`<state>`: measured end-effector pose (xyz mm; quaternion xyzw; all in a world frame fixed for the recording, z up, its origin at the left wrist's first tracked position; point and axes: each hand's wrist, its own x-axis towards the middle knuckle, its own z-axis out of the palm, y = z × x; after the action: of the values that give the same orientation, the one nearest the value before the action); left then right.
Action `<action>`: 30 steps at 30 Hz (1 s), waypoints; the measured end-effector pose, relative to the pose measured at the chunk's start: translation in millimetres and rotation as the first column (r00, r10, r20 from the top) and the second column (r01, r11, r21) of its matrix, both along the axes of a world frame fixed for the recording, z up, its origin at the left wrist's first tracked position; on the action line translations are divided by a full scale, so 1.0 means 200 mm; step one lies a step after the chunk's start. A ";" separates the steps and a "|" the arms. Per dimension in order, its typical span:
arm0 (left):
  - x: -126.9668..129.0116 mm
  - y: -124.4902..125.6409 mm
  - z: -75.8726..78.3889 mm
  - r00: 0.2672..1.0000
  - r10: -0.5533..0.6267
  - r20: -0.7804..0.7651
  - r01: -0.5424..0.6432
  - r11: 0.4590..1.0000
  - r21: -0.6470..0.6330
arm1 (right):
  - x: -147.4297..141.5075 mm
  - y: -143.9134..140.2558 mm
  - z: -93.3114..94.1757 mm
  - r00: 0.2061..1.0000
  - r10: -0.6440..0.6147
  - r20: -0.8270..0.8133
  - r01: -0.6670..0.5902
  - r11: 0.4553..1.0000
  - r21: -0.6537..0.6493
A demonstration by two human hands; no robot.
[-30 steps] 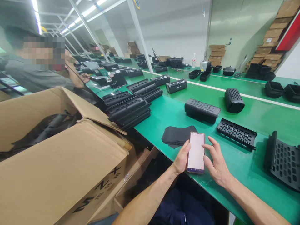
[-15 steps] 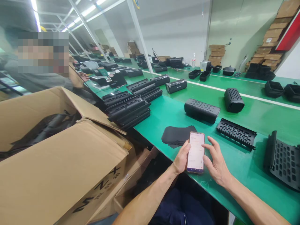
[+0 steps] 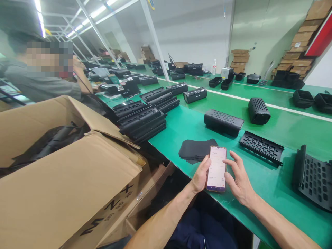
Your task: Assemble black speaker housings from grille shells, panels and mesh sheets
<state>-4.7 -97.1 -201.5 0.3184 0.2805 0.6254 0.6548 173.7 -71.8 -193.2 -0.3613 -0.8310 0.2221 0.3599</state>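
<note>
Phone point(image 3: 217, 168) in hand is where we stand: its lit white screen shows a few faint lines of text too small to read, and none of the black parts around us is being handled. As we judge it, the work on the bench is paused, with everything still to be picked up.

Our left hand point(image 3: 201, 176) grips the phone along its left edge, thumb laid up the side. Our right hand point(image 3: 240, 180) is spread, fingers apart, thumb touching the screen near its lower right. The phone is a slim slab with a dark purple rim, held upright over the near edge of the green bench point(image 3: 272, 186).

At 11 o'clock of it, just beside, lies a stack of thin black sheets point(image 3: 195, 149). At 12 sits a closed perforated housing point(image 3: 223, 121), at 2 a perforated strip point(image 3: 261, 146), at 3 a grille panel point(image 3: 312, 178). A cardboard box point(image 3: 67, 186) stands well apart at 9.
</note>
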 end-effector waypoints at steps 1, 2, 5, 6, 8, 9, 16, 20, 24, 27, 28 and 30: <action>0.00 0.00 0.00 1.000 -0.006 0.004 0.005 1.000 0.004 | 0.00 0.00 0.00 1.000 0.007 0.012 -0.007 1.000 0.012; 0.00 0.00 0.00 1.000 -0.009 0.008 0.009 1.000 0.008 | 0.00 0.00 0.00 1.000 0.015 0.027 -0.016 0.999 0.032; 0.00 0.01 -0.01 1.000 0.000 0.015 0.000 1.000 0.028 | -0.01 0.00 -0.01 0.997 0.040 0.070 -0.048 0.992 0.118; 0.00 0.01 -0.01 1.000 0.005 0.015 -0.006 0.999 0.033 | -0.01 0.00 -0.01 0.996 0.046 0.081 -0.057 0.988 0.144; 0.00 0.01 -0.01 1.000 0.012 0.012 -0.012 0.999 0.037 | -0.02 0.00 0.00 0.994 0.055 0.099 -0.072 0.982 0.175; 0.00 0.01 0.00 1.000 0.013 0.011 -0.014 0.999 0.034 | -0.02 0.00 0.00 0.993 0.056 0.107 -0.075 0.980 0.182; 0.00 0.01 -0.01 1.000 -0.012 0.017 0.012 1.000 0.020 | -0.01 0.00 0.00 0.996 0.046 0.079 -0.053 0.994 0.098; 0.00 0.00 0.00 1.000 -0.016 0.014 0.017 1.000 -0.011 | 0.00 0.00 0.00 0.999 0.015 0.032 -0.016 1.000 0.025; 0.00 0.00 0.00 1.000 -0.017 0.014 0.018 1.000 -0.010 | 0.00 0.00 0.00 1.000 0.010 0.005 -0.010 1.000 0.002; 0.00 0.00 0.00 1.000 -0.013 0.018 0.013 1.000 -0.004 | 0.00 0.00 0.00 1.000 0.013 -0.003 -0.013 1.000 0.001; 0.00 0.00 0.00 1.000 -0.011 0.020 0.011 1.000 0.000 | 0.00 0.00 0.00 1.000 0.014 -0.004 -0.014 1.000 -0.002; 0.00 0.00 -0.01 1.000 -0.010 0.023 0.010 1.000 0.005 | 0.00 0.00 0.00 1.000 0.011 -0.005 -0.011 1.000 -0.008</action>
<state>-4.9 -96.1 -203.3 0.3142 0.2699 0.6264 0.6604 173.5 -71.7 -194.1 -0.3577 -0.8312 0.2282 0.3592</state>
